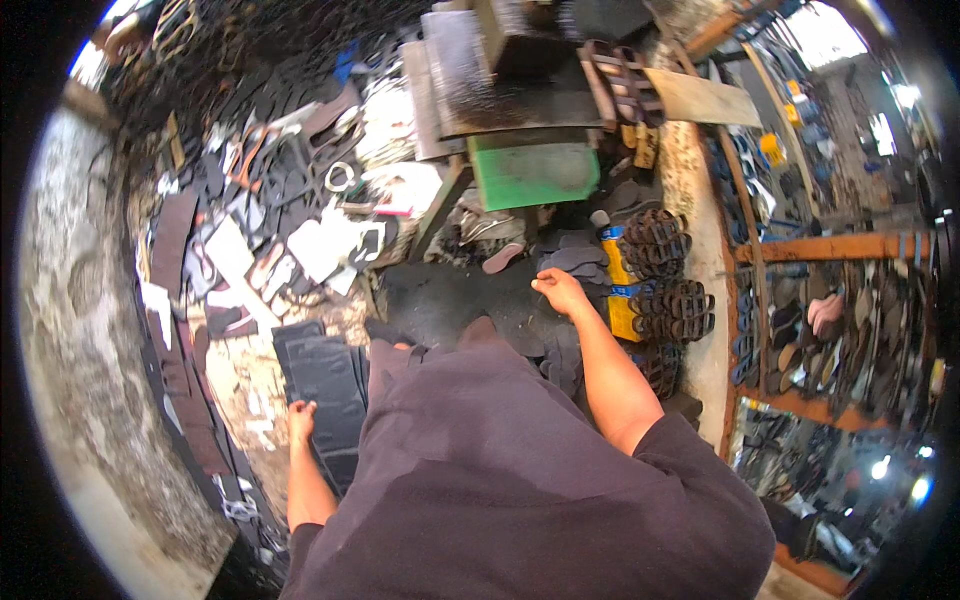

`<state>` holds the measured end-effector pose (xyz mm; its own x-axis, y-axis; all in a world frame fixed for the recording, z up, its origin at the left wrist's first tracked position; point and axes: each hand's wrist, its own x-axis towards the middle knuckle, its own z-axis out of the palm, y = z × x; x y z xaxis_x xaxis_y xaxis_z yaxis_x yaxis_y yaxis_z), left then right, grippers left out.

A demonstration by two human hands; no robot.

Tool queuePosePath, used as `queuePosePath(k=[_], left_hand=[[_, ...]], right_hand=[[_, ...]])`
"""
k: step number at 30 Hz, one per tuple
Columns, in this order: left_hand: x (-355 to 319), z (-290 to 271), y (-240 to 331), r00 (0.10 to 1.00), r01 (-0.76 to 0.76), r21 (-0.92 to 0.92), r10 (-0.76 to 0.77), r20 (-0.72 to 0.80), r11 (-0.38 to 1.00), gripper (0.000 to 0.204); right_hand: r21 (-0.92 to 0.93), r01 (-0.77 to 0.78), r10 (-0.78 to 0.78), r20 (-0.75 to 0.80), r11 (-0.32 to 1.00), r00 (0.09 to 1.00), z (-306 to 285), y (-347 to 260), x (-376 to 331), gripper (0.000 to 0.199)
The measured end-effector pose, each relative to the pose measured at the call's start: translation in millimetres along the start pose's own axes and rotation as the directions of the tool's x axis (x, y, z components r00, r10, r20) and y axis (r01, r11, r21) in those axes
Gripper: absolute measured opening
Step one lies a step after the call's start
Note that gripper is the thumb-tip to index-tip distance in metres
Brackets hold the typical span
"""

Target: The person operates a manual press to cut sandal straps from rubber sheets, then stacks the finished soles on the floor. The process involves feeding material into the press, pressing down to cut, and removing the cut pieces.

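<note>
Left hand is resting with loose fingers on dark rubber sheets; right hand is pinching something small over the black mat

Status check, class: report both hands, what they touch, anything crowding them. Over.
Left hand on dark sheet stack. Right hand at grey sole pile. Sandal stacks close beside.

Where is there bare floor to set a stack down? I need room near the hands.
The dark mat between the right hand and the scrap heap is mostly bare. Pale floor beside the left hand is open. Sandals crowd the right.
</note>
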<state>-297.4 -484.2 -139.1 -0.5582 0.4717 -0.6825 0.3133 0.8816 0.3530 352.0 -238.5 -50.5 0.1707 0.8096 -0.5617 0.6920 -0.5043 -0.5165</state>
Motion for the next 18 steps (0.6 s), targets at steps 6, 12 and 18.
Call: queuePosePath(k=[6, 12, 18], left_hand=[[-2.9, 51.1, 84.2, 0.992, -0.112, 0.061, 0.108, 0.07, 0.992, 0.048], [-4.0, 60.4, 204.3, 0.924, -0.368, 0.077, 0.355, 0.142, 0.927, 0.043], [-78.2, 50.2, 425.4, 0.427, -0.904, -0.049, 0.898, -0.106, 0.424, 0.034]], right_hand=[[0.14, -0.145, 0.167, -0.155, 0.979, 0.974, -45.6, 167.8, -19.9, 0.043], [0.134, -0.434, 0.449, -0.119, 0.891, 0.885, -29.5, 321.4, -92.4, 0.042], [0.575, -0.652, 0.766, 0.067, 0.494, 0.639, 38.0, 294.8, -166.0, 0.041]])
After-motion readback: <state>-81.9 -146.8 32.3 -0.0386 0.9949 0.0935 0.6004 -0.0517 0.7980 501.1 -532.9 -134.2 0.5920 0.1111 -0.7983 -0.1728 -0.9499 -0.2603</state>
